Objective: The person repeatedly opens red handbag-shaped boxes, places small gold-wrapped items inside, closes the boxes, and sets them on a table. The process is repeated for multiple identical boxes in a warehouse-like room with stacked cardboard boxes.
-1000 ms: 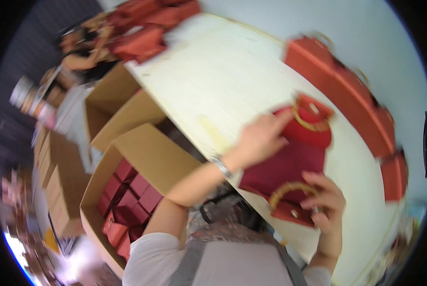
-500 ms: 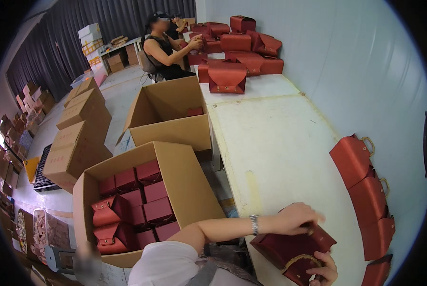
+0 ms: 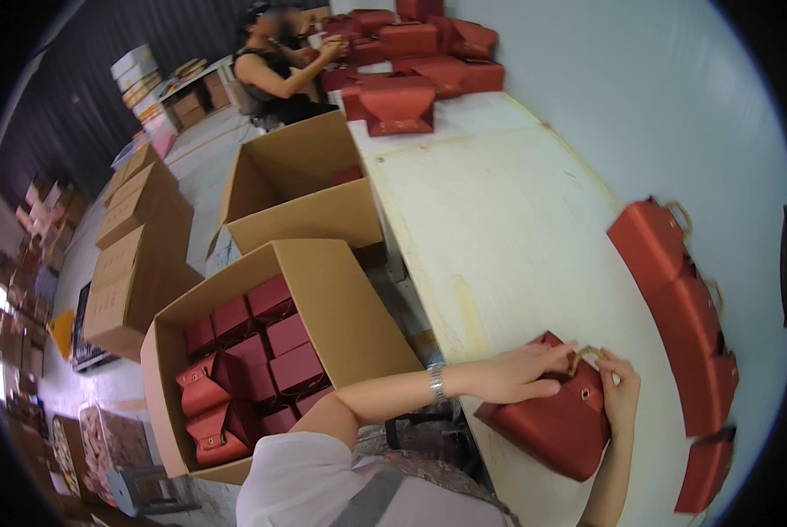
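A red handbag (image 3: 547, 426) leans over the table's near edge, its front with a small metal eyelet turned up. My left hand (image 3: 518, 373), with a metal watch at the wrist, lies across the bag's top. Its fingers are stretched toward the curved tan handle (image 3: 589, 353), and its thumb is spread apart on the red surface. On the bag's right side, my right hand (image 3: 620, 391) has its fingers curled round the handle's end. The bag's underside and the undersides of my left fingers are hidden.
Finished-looking red handbags (image 3: 674, 307) line the wall side of the white table (image 3: 499, 237). More bags (image 3: 398, 105) are heaped at its far end, beside a seated person (image 3: 279, 75). Left of me, an open carton (image 3: 345, 307) holds several bags; another carton (image 3: 310, 211) stands behind it.
The bag has been turned so its front and eyelet show, where its dark inside faced up before. My right hand has moved up beside the handle. The view has shifted slightly.
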Action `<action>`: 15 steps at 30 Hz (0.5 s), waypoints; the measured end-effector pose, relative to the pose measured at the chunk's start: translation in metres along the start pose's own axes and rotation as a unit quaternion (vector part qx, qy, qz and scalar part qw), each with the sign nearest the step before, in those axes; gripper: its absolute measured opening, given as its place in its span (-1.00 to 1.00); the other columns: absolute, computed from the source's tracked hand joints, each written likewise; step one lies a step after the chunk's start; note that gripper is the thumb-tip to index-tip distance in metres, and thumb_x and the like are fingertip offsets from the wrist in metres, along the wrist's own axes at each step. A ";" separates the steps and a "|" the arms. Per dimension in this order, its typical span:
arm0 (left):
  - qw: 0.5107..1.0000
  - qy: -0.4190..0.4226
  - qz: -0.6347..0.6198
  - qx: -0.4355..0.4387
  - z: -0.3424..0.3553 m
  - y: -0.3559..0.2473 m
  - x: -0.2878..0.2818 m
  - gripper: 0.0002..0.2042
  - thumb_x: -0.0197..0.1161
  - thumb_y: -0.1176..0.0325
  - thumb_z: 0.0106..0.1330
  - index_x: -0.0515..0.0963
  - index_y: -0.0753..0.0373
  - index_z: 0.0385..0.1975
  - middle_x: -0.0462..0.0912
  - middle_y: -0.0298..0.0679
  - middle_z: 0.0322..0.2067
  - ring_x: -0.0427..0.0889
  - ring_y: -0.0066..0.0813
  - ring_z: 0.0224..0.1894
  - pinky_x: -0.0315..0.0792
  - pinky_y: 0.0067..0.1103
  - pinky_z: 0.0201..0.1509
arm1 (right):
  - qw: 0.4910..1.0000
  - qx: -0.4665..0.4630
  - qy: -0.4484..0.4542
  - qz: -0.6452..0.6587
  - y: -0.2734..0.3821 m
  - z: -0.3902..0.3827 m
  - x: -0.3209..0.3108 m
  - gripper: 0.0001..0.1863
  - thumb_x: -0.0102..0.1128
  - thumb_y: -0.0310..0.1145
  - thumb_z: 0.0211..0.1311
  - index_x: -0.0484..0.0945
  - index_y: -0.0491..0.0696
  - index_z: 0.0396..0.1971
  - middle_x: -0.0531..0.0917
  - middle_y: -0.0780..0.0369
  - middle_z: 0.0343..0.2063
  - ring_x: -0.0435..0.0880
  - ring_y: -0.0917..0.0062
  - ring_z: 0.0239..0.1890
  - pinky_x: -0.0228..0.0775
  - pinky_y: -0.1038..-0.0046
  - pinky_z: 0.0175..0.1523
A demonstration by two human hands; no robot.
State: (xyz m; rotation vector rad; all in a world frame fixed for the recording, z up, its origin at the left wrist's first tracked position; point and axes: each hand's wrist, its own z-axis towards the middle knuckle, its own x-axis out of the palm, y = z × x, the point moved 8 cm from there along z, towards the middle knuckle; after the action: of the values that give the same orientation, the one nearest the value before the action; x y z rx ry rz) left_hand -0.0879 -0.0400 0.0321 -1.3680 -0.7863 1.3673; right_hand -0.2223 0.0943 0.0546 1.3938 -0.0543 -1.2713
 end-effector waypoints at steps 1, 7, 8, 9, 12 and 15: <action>0.991 -0.080 0.097 0.046 -0.012 -0.011 -0.003 -0.30 0.11 0.20 0.32 -0.01 0.36 0.36 0.09 0.16 0.31 0.03 0.07 0.38 -0.07 -0.27 0.43 | 0.997 -0.060 -0.017 -0.046 0.004 -0.001 -0.001 -0.88 0.16 -0.56 0.16 0.65 -0.10 -0.35 0.68 0.14 -0.28 0.64 0.39 -0.18 0.45 0.41 -0.01; 0.911 -0.120 0.390 0.057 -0.038 -0.035 0.045 -0.21 0.46 0.04 -0.06 0.31 0.00 0.26 0.04 0.06 0.35 0.10 0.08 0.35 0.21 -0.21 0.31 | 0.990 0.108 0.089 -0.028 -0.031 -0.006 0.002 -0.83 0.19 -0.36 0.14 0.56 -0.11 -0.30 0.67 0.12 -0.40 0.65 0.35 -0.39 0.46 0.39 -0.22; 0.890 -0.100 0.442 0.049 -0.035 -0.037 0.050 -0.22 0.47 0.01 -0.10 0.36 -0.03 0.23 0.10 -0.02 0.34 0.16 0.01 0.33 0.25 -0.23 0.29 | 0.989 0.093 0.109 -0.040 -0.026 -0.005 0.004 -0.79 0.22 -0.30 0.11 0.53 -0.09 -0.30 0.66 0.12 -0.42 0.64 0.31 -0.41 0.46 0.37 -0.24; 0.863 -0.089 0.496 0.039 -0.031 -0.037 0.050 -0.24 0.47 -0.01 -0.14 0.40 -0.06 0.19 0.15 -0.10 0.34 0.21 -0.05 0.31 0.28 -0.26 0.27 | 0.986 0.100 0.097 -0.088 -0.025 -0.002 0.004 -0.77 0.23 -0.28 0.10 0.51 -0.08 -0.31 0.65 0.13 -0.44 0.64 0.29 -0.42 0.46 0.36 -0.25; 0.887 -0.101 0.450 0.017 -0.022 -0.033 0.028 -0.21 0.49 -0.01 -0.20 0.42 -0.07 0.18 0.25 -0.27 0.30 0.32 -0.18 0.25 0.36 -0.32 0.20 | 0.990 0.023 0.048 -0.131 -0.010 0.019 0.017 -0.75 0.26 -0.24 0.06 0.47 -0.05 -0.36 0.64 0.14 -0.48 0.64 0.26 -0.42 0.45 0.32 -0.30; 0.868 -0.158 0.470 -0.011 -0.021 -0.019 -0.018 -0.22 0.48 0.01 -0.20 0.41 -0.09 0.18 0.25 -0.22 0.30 0.36 -0.17 0.21 0.46 -0.37 0.10 | 0.995 -0.040 0.020 -0.094 -0.006 0.069 0.047 -0.73 0.30 -0.23 0.04 0.46 -0.06 -0.37 0.64 0.14 -0.45 0.65 0.22 -0.41 0.46 0.25 -0.33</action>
State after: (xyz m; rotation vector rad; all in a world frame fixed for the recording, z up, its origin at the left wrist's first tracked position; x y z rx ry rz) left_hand -0.0661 -0.0558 0.0529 -1.6451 -0.2994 2.3870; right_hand -0.2543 0.0181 0.0404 1.3799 0.1572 -1.3851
